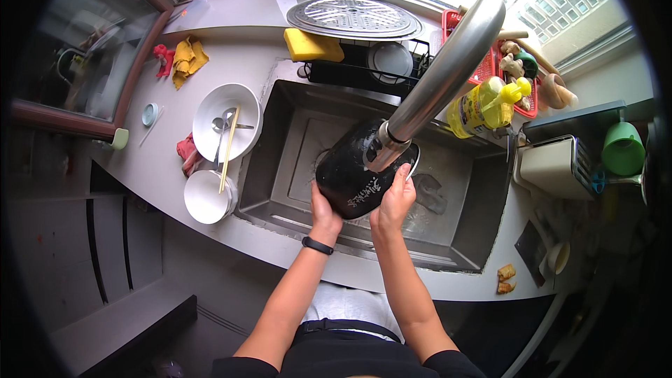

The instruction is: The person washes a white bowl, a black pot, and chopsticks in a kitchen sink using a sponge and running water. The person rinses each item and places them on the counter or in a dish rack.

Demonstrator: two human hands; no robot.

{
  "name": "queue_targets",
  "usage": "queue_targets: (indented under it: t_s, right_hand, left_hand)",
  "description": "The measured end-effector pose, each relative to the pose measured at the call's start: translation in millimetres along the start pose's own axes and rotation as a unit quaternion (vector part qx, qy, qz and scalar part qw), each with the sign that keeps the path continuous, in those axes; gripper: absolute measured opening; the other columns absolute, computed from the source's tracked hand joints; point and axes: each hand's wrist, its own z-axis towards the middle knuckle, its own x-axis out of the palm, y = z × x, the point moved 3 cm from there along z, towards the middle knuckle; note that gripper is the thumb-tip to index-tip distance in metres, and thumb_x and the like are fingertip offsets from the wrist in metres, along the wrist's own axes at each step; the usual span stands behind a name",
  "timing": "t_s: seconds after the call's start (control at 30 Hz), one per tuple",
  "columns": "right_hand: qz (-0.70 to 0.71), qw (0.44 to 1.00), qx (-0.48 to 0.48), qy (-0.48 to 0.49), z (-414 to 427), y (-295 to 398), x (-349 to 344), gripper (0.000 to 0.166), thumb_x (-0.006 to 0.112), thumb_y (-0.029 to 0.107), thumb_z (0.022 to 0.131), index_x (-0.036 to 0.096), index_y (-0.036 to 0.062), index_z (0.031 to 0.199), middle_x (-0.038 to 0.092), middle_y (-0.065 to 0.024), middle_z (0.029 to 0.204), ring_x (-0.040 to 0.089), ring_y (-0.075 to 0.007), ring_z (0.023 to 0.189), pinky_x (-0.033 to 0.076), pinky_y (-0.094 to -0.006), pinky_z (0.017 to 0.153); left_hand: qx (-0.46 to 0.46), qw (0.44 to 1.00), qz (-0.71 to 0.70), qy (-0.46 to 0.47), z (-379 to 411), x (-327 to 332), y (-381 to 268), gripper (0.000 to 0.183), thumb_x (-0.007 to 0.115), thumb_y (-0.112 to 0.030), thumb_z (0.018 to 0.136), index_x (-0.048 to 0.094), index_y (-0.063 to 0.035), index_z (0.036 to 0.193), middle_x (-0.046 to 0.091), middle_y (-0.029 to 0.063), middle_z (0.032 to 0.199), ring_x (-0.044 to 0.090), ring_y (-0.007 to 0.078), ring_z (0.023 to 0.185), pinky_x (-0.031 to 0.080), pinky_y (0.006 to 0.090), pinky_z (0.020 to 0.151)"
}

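Observation:
Both my hands hold a black pot (341, 178) with a pale rim and white markings, tilted on its side above the sink. My left hand (324, 212), with a black band at the wrist, cups its lower left edge. Gripping the right side near the rim is my right hand (395, 200). A thick metal faucet (446, 68) reaches over the pot and covers part of it. The pot's inside faces away from me. In the stainless steel sink (478, 210) a wet grey cloth (430, 194) lies to the right of the pot.
Left of the sink stand a white bowl (207, 110) holding spoons and chopsticks and another white bowl (206, 199). A yellow sponge (312, 46) and a round perforated steamer plate (354, 18) are behind. Right are a yellow detergent bottle (475, 110) and a beige holder (548, 165).

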Motion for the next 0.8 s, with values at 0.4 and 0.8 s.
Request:
queue_targets:
  t_s: [0.4,0.8]
  right_hand:
    - [0.028,0.998,0.032,-0.048,-21.8,41.9,-24.7,0.048,0.045,0.043,0.102,0.056,0.002,0.123,0.062,-0.0094,0.123,0.063,-0.0223,0.107,0.051,-0.0337,0.094]
    - [-0.034,0.999,0.013,-0.031,-26.3,35.5,-42.7,0.043,0.048,0.039,0.102,0.063,-0.0011,0.11,0.068,-0.0098,0.108,0.066,-0.0161,0.092,0.053,-0.0285,0.082]
  left_hand:
    - [-0.001,0.992,0.092,0.089,34.6,19.6,-22.4,0.056,0.027,-0.04,0.105,0.048,-0.0003,0.137,0.056,0.0126,0.134,0.051,0.0231,0.123,0.035,0.0347,0.108]
    - [0.211,0.705,0.648,0.196,-30.1,95.4,-21.3,0.049,0.038,-0.034,0.102,0.045,-0.006,0.141,0.046,0.016,0.144,0.039,0.032,0.136,0.024,0.049,0.113]
